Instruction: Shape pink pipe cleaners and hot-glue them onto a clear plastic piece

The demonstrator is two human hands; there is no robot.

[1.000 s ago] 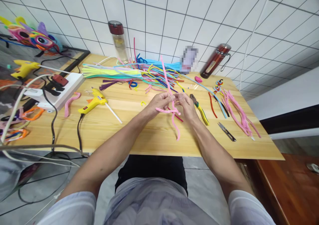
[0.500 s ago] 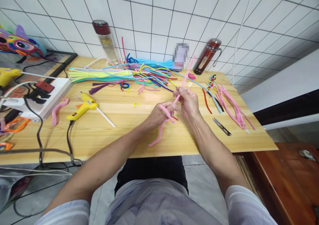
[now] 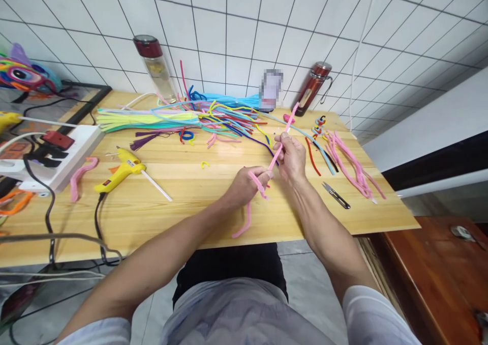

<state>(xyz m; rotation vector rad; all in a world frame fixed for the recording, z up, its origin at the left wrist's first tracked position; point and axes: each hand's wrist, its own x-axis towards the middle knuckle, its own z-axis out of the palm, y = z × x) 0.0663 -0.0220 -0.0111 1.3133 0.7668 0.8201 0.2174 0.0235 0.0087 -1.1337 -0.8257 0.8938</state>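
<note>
Both of my hands hold a pink pipe cleaner (image 3: 281,142) above the wooden table (image 3: 160,207). My left hand (image 3: 246,184) is closed round its lower part, where it bends and its tail hangs down toward the table's front edge. My right hand (image 3: 292,156) pinches it higher up, and the free end sticks up and away toward the wall. A pile of coloured pipe cleaners (image 3: 198,118) lies behind my hands.
A yellow glue gun (image 3: 120,169) with its cable lies at the left, beside a white power strip (image 3: 57,154). Small snips (image 3: 335,195) and loose pink pipe cleaners (image 3: 353,164) lie at the right. Two bottles (image 3: 154,67) (image 3: 312,88) stand by the tiled wall.
My hands have drawn apart along the pink pipe cleaner: the right hand slid up it and the left moved down. The upper end now leans to the right instead of standing upright.
</note>
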